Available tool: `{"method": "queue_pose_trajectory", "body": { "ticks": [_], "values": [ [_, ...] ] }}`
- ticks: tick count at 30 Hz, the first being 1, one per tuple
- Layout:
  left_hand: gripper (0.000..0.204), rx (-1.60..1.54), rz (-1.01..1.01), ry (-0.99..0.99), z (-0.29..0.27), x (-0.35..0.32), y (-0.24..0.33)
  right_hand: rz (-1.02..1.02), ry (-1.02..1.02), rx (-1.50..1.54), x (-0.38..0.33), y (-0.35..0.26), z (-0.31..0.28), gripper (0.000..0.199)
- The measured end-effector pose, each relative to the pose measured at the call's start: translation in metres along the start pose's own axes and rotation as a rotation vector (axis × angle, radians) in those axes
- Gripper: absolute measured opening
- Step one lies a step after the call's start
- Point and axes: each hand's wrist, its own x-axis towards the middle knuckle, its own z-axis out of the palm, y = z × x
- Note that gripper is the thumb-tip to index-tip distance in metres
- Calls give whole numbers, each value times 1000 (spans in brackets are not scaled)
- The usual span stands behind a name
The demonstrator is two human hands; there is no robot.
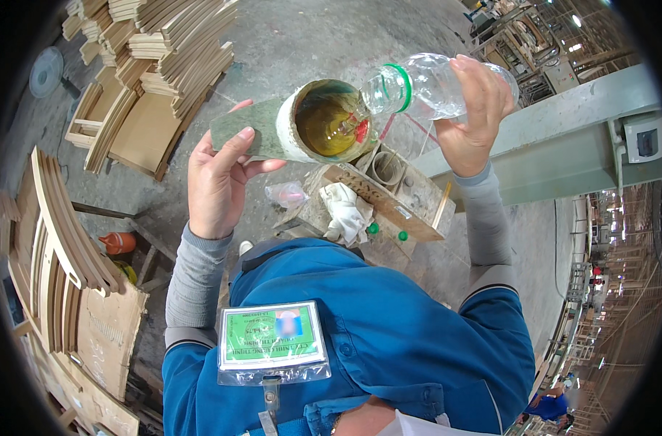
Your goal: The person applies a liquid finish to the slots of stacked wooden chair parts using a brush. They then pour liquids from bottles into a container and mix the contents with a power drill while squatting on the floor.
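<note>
My left hand (225, 182) is closed on a flat grey-green handle (262, 120), thumb on top and fingers beneath. Joined to the handle is a round pot (289, 127) with a whitish, crusted wall, its open mouth facing up at me. Yellowish liquid (323, 138) lies inside, with a small red patch near the right side. My right hand (476, 116) grips a clear plastic bottle (432, 87) with a green neck ring. The bottle is tipped left, its mouth at the pot's right rim. Whether liquid is flowing from it is hard to make out.
Below the pot stands a wooden box (418, 218) with a cardboard-like tube (386, 168), a white cloth (343, 211) and green caps (373, 228) around it. Curved wooden pieces (189, 65) are stacked at left. A grey-green beam (556, 134) runs along the right.
</note>
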Motion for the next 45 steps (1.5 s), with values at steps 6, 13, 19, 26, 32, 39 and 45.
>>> {"method": "queue_pose_trajectory", "body": {
  "ticks": [6,13,19,26,32,39,45],
  "values": [
    [39,3,-11,11,2,2,1,-39,-75,-73,-6,3,-1,64],
    [39,16,-10,16,0,4,-2,19,-25,-16,-4,2,2,59],
    [39,12,-13,30,-1,7,1,190,-106,92,-8,-6,11,66],
    [40,7,-30,35,2,8,7,318,-130,169,-15,-16,19,66],
    [43,96,-24,-1,19,-9,11,294,-45,151,-28,-9,0,66],
    [39,182,-53,-38,35,-6,28,226,7,83,-30,3,-5,69],
    [42,234,-74,-58,42,-1,35,108,76,-9,-28,14,-4,68]
  ]
}}
